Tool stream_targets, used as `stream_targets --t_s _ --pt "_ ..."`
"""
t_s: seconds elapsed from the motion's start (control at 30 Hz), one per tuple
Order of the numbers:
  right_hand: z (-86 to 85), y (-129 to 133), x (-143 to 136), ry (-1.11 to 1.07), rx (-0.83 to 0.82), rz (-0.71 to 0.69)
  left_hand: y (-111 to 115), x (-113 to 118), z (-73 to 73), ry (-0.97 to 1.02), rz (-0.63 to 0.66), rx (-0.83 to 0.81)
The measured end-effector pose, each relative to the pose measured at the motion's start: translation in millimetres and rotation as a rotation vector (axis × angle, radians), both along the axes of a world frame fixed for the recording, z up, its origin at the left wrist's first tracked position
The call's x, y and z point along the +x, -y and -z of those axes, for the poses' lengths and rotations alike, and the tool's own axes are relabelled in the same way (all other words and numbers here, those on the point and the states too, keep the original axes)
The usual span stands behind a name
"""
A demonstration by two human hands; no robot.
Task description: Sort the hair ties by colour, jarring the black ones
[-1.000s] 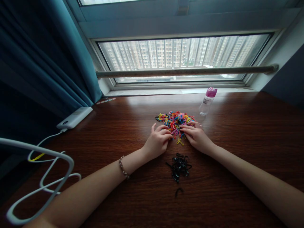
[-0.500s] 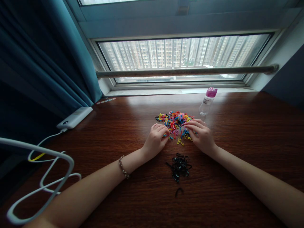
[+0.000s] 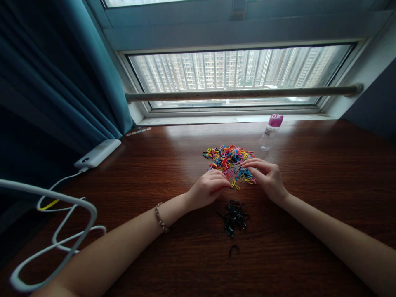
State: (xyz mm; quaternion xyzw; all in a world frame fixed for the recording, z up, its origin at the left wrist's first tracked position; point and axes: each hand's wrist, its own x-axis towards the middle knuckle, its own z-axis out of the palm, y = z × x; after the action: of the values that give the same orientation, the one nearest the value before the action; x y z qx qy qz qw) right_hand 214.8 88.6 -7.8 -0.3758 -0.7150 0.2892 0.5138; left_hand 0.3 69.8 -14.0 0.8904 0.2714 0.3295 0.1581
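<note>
A pile of small, brightly coloured rubber bands [image 3: 227, 156] lies on the brown table. My left hand [image 3: 208, 187] is at the pile's near left edge, its fingers pinched beside a yellow band [image 3: 235, 185]; what they hold, if anything, is too small to make out. At the pile's right side is my right hand [image 3: 267, 177], thumb and fingers closed, with a dark rubber band [image 3: 238, 167] showing at the fingertips. Closer to me, between my forearms, sits a smaller heap of black rubber bands [image 3: 235, 218]. One single black band [image 3: 233, 248] lies apart below it.
Behind the pile stands a clear bottle [image 3: 268, 138] with a pink cap. A white power bank [image 3: 99, 153] with a white cable [image 3: 93, 214] rests on the left, near the blue curtain [image 3: 102, 90]. A metal rail [image 3: 241, 94] crosses the window at the back.
My left hand has moved right and toward me, from the pile's left side to its near edge. My right hand has shifted slightly right and nearer. The black heap looks unchanged.
</note>
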Motion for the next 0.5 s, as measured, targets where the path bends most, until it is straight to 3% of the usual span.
stream_targets --t_s 0.1,0.23,0.3,0.43,0.5 --pt "3.9 -3.4 1.0 -0.154 -0.108 0.040 6.4 3.5 -3.8 -0.077 0.180 -0.003" --pt "8.8 -7.4 2.9 -0.225 -0.156 0.028 9.3 4.5 -6.9 -0.100 0.220 0.077" --pt "5.5 -4.4 2.0 -0.208 -0.157 -0.071 8.0 2.5 -7.3 -0.070 0.150 0.111" --pt "-8.4 9.9 -5.9 0.007 -0.127 -0.468 1.0 -2.4 -2.9 0.050 -0.133 0.153" --pt "-12.3 15.1 -9.5 0.131 -0.080 -0.576 -4.0 -3.5 1.9 0.090 -0.266 0.142"
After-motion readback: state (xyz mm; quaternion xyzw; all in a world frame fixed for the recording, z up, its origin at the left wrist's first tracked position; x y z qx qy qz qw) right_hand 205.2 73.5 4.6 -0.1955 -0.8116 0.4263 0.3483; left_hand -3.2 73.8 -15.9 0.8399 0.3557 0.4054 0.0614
